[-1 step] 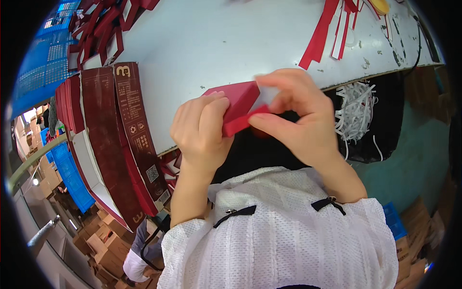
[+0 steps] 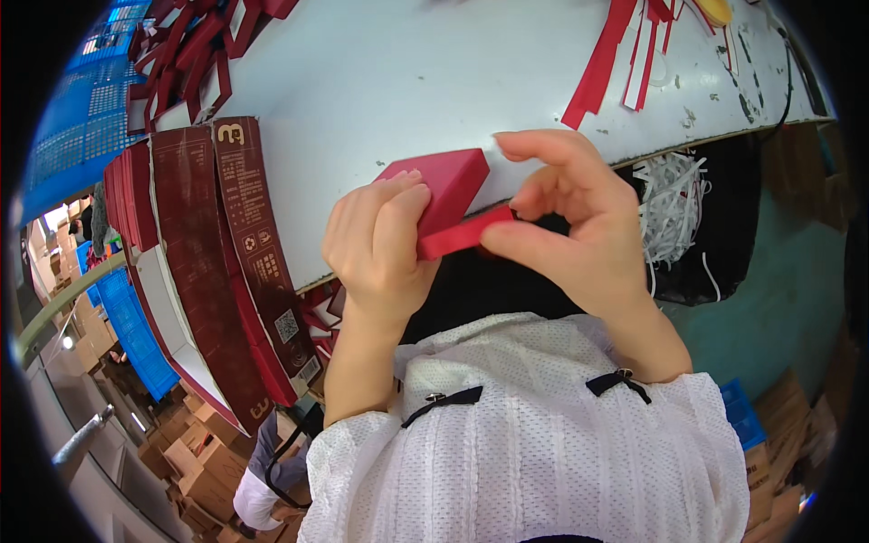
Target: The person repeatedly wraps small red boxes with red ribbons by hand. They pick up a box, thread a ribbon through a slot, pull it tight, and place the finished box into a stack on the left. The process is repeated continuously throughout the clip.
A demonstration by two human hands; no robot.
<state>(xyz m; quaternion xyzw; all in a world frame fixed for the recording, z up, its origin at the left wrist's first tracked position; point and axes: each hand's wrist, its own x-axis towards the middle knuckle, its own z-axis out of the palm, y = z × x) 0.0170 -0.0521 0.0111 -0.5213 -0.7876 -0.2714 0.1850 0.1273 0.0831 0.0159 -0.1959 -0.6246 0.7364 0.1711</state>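
My left hand [image 2: 380, 237] is closed around a red rectangular cardboard box piece [image 2: 457, 185], held above the table's near edge. A narrow red flap or strip [image 2: 466, 233] juts out to the right from beneath that hand, along the near side of the piece. Whether it is joined to the piece is hidden by my fingers. At the strip's right end is my right hand [image 2: 588, 217], its fingers curved and apart. The right thumb tip lies at the strip's lower edge, and a bent finger is close to its end.
Left of my hands stands a dark red printed carton [image 2: 195, 262] with stacked red pieces [image 2: 127, 195] beside it. More red frames [image 2: 186, 68] pile up at the far left. Red strips [image 2: 602, 68] lie on the white table [image 2: 407, 81]. A black bag with white paper shreds [image 2: 672, 213] hangs at right.
My right hand has shifted slightly right, its thumb and fingers farther apart, uncovering more of the red strip's end. The left hand and its box piece are nearly unmoved.
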